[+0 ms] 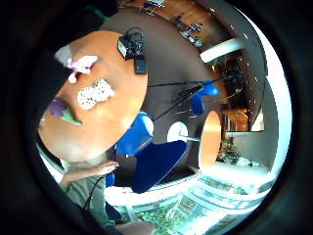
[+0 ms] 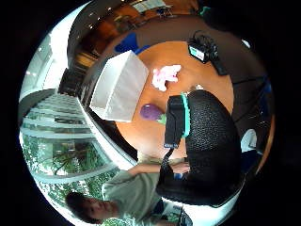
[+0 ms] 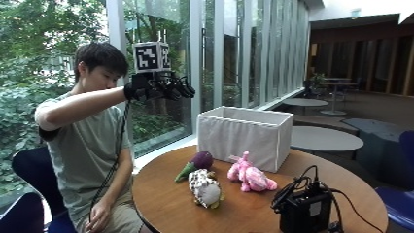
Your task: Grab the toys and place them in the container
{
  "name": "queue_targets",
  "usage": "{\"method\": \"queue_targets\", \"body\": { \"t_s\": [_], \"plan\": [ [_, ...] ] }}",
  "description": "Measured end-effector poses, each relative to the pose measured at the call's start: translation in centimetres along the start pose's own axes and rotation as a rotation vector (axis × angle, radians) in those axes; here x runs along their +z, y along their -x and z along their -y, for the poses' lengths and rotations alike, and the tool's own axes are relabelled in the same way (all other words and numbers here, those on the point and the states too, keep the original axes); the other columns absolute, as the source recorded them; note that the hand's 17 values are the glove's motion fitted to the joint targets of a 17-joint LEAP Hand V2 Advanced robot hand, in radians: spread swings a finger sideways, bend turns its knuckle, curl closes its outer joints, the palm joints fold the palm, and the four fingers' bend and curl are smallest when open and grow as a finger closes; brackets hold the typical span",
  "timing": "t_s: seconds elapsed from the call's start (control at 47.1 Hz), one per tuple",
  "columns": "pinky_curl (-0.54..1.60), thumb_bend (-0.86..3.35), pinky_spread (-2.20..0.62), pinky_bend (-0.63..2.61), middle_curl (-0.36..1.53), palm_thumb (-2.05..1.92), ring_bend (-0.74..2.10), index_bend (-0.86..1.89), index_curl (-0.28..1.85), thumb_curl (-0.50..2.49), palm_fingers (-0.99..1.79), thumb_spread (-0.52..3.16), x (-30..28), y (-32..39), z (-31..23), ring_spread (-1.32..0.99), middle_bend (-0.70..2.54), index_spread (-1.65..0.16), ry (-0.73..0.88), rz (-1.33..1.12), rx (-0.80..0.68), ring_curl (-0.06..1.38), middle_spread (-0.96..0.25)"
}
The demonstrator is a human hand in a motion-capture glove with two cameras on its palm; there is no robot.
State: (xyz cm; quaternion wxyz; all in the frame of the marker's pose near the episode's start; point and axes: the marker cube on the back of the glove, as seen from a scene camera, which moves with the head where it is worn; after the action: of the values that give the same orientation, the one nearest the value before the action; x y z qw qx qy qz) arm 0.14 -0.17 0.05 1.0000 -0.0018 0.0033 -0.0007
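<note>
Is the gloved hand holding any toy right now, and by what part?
Nothing is held. The gloved right hand is raised well above the table, and the three toys lie on it beside the container.

Toys (image 3: 216, 180) on table (image 3: 162, 204) — before container (image 3: 244, 136).

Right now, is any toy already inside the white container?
No. In the outside view the eggplant toy, spotted plush and pink plush all lie on the table in front of the white container.
</note>
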Motion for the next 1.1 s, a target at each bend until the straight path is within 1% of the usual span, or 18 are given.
{"method": "queue_targets", "body": {
  "t_s": [0.085,0.191,0.318,0.424,0.573,0.658,0.7,0.743,0.785,0.828,0.849,0.891,0.934,0.976,1.018,1.061,1.082,1.103],
  "plan": [
    [0.13,0.04,-0.03,0.47,0.06,0.02,0.24,0.16,0.06,0.01,0.20,0.71,0.1,-0.4,0.7,-0.08,0.19,-0.16,0.006,-0.007,-0.003,0.05,-0.11],
    [0.18,0.04,-0.04,0.51,0.10,0.01,0.27,0.16,0.10,0.05,0.17,1.04,0.3,0.0,1.2,-0.11,0.19,-0.21,-0.012,-0.014,-0.012,0.08,-0.15],
    [0.21,0.04,-0.05,0.53,0.14,-0.01,0.32,0.15,0.13,0.08,0.17,1.28,0.5,0.9,1.7,-0.14,0.22,-0.24,-0.016,-0.011,-0.015,0.11,-0.17],
    [0.23,0.03,-0.06,0.55,0.18,-0.01,0.34,0.15,0.15,0.11,0.15,1.40,0.6,1.4,2.6,-0.16,0.23,-0.25,-0.001,-0.026,-0.050,0.13,-0.18],
    [0.25,0.02,-0.06,0.56,0.22,-0.02,0.37,0.16,0.17,0.14,0.13,1.50,1.0,1.5,3.9,-0.17,0.24,-0.26,0.030,-0.009,-0.067,0.16,-0.17],
    [0.27,0.00,-0.06,0.57,0.24,-0.03,0.38,0.15,0.19,0.15,0.11,1.52,1.9,1.6,4.6,-0.17,0.24,-0.26,0.087,0.037,-0.081,0.17,-0.17],
    [0.27,-0.01,-0.06,0.58,0.24,-0.03,0.38,0.15,0.20,0.16,0.10,1.53,2.8,1.1,4.9,-0.18,0.23,-0.26,0.125,0.030,-0.132,0.17,-0.17],
    [0.29,-0.01,-0.06,0.61,0.25,-0.01,0.39,0.13,0.20,0.17,0.04,1.52,4.0,0.3,5.2,-0.17,0.21,-0.26,0.161,0.002,-0.218,0.18,-0.17],
    [0.30,-0.01,-0.06,0.62,0.26,-0.02,0.39,0.14,0.21,0.17,0.02,1.51,4.9,0.1,5.4,-0.17,0.21,-0.26,0.191,-0.010,-0.248,0.19,-0.17],
    [0.31,-0.01,-0.06,0.66,0.26,-0.01,0.38,0.09,0.19,0.19,-0.08,1.48,5.7,0.3,5.7,-0.16,0.18,-0.26,0.218,-0.005,-0.215,0.19,-0.17],
    [0.30,-0.01,-0.06,0.65,0.26,-0.01,0.39,0.12,0.20,0.19,-0.03,1.48,6.3,0.4,6.0,-0.17,0.20,-0.26,0.235,-0.001,-0.185,0.20,-0.17],
    [0.32,-0.01,-0.05,0.69,0.26,0.00,0.39,0.08,0.19,0.20,-0.13,1.45,7.9,0.7,6.7,-0.16,0.16,-0.26,0.275,0.013,-0.094,0.20,-0.17],
    [0.32,-0.01,-0.05,0.70,0.26,0.00,0.38,0.07,0.18,0.21,-0.15,1.43,9.7,0.8,7.5,-0.15,0.16,-0.26,0.306,0.006,-0.015,0.20,-0.16],
    [0.32,-0.01,-0.04,0.70,0.26,0.00,0.38,0.07,0.18,0.22,-0.18,1.41,11.4,0.4,8.1,-0.15,0.16,-0.26,0.325,-0.037,0.016,0.20,-0.15],
    [0.33,-0.01,-0.04,0.70,0.26,0.01,0.38,0.07,0.17,0.23,-0.19,1.39,13.0,-0.5,8.4,-0.14,0.16,-0.26,0.348,-0.115,-0.027,0.21,-0.14],
    [0.33,-0.01,-0.04,0.71,0.27,0.01,0.37,0.07,0.17,0.24,-0.20,1.37,14.5,-1.7,8.6,-0.14,0.16,-0.26,0.378,-0.190,-0.120,0.21,-0.14],
    [0.33,-0.01,-0.04,0.71,0.27,0.02,0.36,0.07,0.17,0.24,-0.20,1.36,15.3,-2.1,8.8,-0.14,0.16,-0.26,0.391,-0.193,-0.134,0.21,-0.14],
    [0.33,-0.01,-0.04,0.71,0.27,0.02,0.36,0.07,0.16,0.24,-0.21,1.35,16.1,-2.3,9.2,-0.13,0.15,-0.25,0.400,-0.171,-0.117,0.21,-0.13]
  ]
}}
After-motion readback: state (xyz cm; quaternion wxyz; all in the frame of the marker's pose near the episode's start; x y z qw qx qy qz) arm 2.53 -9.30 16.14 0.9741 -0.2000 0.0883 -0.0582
